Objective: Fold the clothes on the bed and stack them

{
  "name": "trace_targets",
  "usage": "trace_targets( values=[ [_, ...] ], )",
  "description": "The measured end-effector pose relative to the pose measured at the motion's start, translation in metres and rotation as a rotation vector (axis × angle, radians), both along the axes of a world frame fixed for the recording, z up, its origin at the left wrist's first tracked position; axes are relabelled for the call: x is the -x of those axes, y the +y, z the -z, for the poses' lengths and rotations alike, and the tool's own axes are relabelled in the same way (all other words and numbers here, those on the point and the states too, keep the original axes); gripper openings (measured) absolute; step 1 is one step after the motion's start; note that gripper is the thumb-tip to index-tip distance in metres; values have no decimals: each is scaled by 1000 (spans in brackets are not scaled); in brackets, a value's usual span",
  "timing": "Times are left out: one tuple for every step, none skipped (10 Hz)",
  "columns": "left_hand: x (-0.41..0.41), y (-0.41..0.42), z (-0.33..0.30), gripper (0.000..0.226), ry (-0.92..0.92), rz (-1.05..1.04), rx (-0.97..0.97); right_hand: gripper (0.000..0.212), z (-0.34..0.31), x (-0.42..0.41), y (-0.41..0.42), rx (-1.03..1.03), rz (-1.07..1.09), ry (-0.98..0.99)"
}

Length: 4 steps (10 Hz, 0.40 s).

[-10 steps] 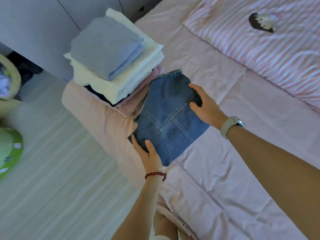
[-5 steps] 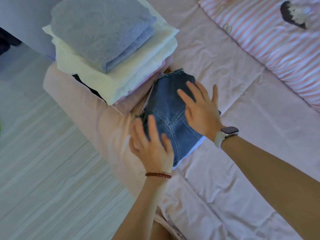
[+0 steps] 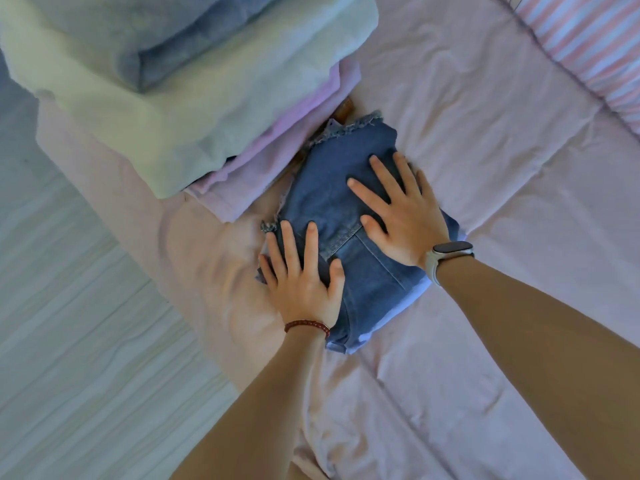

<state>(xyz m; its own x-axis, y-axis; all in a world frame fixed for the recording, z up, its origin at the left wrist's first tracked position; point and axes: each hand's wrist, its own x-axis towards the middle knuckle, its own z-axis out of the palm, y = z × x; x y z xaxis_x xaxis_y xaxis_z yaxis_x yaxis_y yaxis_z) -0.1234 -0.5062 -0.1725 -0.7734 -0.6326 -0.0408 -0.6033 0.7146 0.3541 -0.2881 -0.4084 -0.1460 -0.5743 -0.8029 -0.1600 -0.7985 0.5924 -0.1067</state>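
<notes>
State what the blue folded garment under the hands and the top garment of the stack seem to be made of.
Blue folded garment: denim, judging by its stitched seams and frayed hem. Top garment of the stack: apparently a soft grey-blue knit or fleece, matte and fuzzy; blur leaves it uncertain.

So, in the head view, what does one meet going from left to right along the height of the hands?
Wooden floor → pink sheet at the bed edge → left hand → folded denim → right hand → open pink sheet.

Bare arms — braided red bracelet (image 3: 307,325) left, pale smartwatch (image 3: 446,257) right.
</notes>
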Motion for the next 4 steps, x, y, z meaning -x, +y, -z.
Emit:
trace_targets(
  values=[
    [-1, 0, 8, 62, 13, -17, -10, 53, 10, 2, 0, 59, 3, 9],
    [1, 1, 7, 63, -13, -10, -22, 52, 6, -1, -1, 38, 14, 30],
    [2, -4, 1, 63, -59, -1, -13, 51, -7, -2, -6, -49, 38, -1],
    [0, -6, -12, 62, -102, 22, -10, 53, -30, -18, -11, -25, 147, -34]
  ],
)
